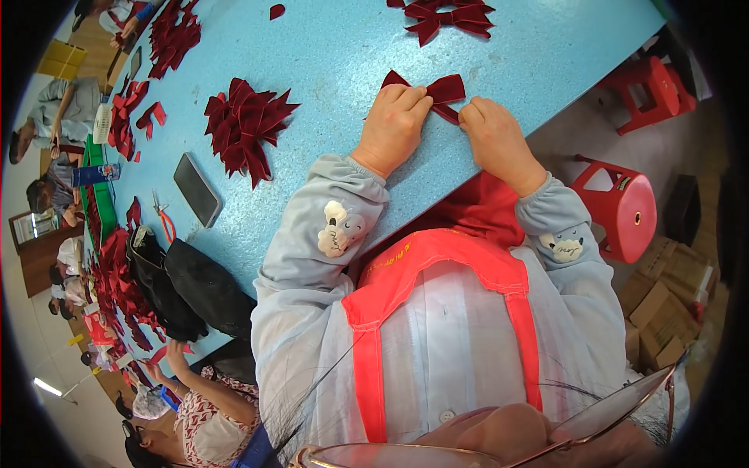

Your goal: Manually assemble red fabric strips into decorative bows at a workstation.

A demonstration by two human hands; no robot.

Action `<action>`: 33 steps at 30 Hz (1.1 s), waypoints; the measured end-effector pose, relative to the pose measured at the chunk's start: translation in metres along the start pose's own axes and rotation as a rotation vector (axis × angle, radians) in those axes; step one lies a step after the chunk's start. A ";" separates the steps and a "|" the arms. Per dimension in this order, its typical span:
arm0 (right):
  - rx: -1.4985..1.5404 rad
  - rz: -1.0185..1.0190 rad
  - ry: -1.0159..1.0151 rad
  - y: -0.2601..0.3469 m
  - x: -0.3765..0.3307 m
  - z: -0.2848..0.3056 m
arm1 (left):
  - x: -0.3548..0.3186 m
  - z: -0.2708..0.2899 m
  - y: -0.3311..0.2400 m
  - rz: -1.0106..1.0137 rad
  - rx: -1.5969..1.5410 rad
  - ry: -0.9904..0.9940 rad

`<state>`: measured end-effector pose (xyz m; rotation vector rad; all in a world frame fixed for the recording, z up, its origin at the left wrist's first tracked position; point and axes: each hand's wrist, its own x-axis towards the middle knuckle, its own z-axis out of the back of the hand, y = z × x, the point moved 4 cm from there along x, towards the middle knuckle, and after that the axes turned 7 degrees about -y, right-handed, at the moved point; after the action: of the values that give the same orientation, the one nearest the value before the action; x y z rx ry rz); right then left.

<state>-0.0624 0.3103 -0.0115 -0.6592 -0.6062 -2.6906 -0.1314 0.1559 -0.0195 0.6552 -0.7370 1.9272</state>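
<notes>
A dark red velvet ribbon bow (448, 89) lies near the table's right edge, between my two hands. My left hand (395, 125) is closed on the bow's left side, its fingers covering most of that loop. At the lower right, my right hand (496, 140) pinches the end of a ribbon tail; the fingertips hide the tip. Further left on the table sits a heap of finished dark red bows (245, 129). More bows (448, 19) lie at the far edge of the view, beyond my hands.
On the blue table (335, 54) are a phone (197, 189), red-handled cutters (165, 225), a black bag (209, 287) and a green tray (99, 214). Red stools (636, 209) and cardboard boxes (663, 316) stand at right. A co-worker (214, 421) handles ribbon at lower left.
</notes>
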 end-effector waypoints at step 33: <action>0.881 -0.012 -0.075 0.045 0.076 0.018 | -0.023 0.086 0.005 1.381 -1.139 -0.442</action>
<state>-0.1026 0.2657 0.0554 -0.4853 -1.6501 -2.0721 -0.1145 0.0783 0.0211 -0.3335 -2.7689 1.8825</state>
